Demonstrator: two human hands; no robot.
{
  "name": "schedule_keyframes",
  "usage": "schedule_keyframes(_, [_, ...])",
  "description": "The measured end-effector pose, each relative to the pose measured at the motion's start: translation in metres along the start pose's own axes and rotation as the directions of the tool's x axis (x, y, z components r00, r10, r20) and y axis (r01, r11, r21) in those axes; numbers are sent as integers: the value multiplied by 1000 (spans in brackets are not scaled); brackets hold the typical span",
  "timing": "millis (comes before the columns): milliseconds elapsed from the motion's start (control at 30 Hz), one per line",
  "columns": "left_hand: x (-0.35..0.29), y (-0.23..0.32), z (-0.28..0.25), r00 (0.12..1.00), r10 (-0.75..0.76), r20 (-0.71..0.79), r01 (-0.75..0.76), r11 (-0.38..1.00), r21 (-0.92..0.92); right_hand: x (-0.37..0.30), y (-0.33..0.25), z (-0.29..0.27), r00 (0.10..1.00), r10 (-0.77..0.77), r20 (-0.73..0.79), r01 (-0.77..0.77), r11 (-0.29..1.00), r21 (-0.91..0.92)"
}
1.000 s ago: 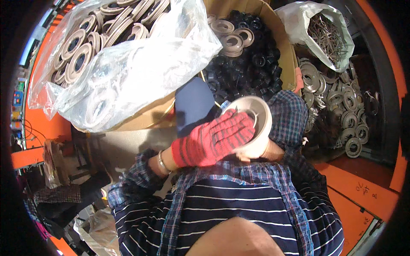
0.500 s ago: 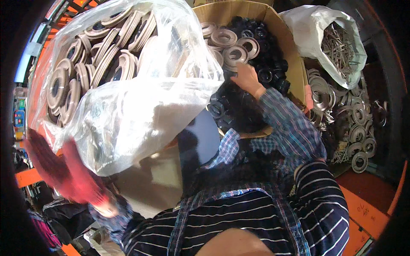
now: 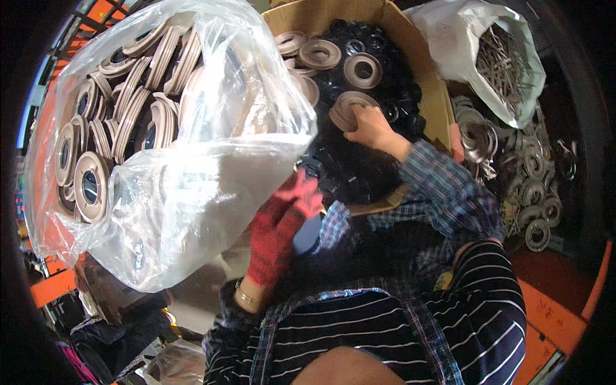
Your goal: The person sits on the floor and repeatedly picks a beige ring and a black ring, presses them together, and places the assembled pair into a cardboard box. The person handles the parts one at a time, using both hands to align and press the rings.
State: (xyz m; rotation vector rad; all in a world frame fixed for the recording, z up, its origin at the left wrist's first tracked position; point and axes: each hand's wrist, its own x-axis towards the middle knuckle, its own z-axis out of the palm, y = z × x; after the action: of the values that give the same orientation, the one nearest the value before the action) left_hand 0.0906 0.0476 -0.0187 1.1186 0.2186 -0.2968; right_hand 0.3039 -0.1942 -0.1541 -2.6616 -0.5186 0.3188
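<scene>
My right hand (image 3: 377,131), bare, pinches a beige grooved ring (image 3: 350,110) over the black plastic parts in the cardboard box (image 3: 435,80). My left hand (image 3: 280,224) wears a red knitted glove. Its blurred fingers reach the near left of the box, beside a black ring-shaped part (image 3: 312,168); whether they grip it is unclear. More beige rings (image 3: 319,54) lie in the box, to the left of and beyond my right hand. On the left, a clear plastic bag (image 3: 192,186) holds several beige rings with black centres (image 3: 92,186).
At the back right stands a white sack (image 3: 443,32) of thin metal strips (image 3: 504,64). Metal rings (image 3: 538,234) are heaped to the right of the box. An orange surface (image 3: 542,308) is at lower right, and dark cloth (image 3: 115,346) lies at lower left.
My gloved left hand has swung from the bag's left side to the box's near edge. My right hand has taken hold of a beige ring and drawn it nearer. The view has shifted slightly.
</scene>
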Motion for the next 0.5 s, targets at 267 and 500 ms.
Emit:
schedule_keyframes(267, [75, -93, 41, 977, -135, -165, 116, 986, -122, -157, -54, -44, 899, -436, -37, 427, 855, 294])
schedule_keyframes(500, [87, -139, 18, 959, 263, -109, -137, 762, 633, -84, 77, -66, 979, 187, -83, -196, 974, -114])
